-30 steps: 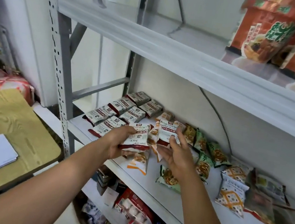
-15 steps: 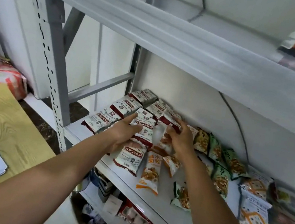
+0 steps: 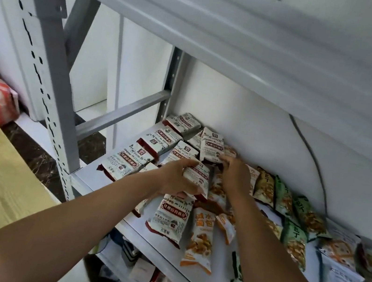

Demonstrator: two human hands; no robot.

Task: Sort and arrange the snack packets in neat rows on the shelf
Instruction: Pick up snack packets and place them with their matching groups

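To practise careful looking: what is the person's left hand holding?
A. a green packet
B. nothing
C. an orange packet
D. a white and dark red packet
D: the left hand grips a white and dark red packet above the shelf.

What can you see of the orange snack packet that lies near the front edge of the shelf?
The orange snack packet is a long, narrow pillow pack of glossy film, orange and white, with large orange characters above a picture of golden snack pieces. It looks sealed and puffed. It lies flat, face up, lengthwise front to back on the white shelf, its lower end close to the front edge. Its left side touches a white-and-maroon packet. Neither hand touches it.
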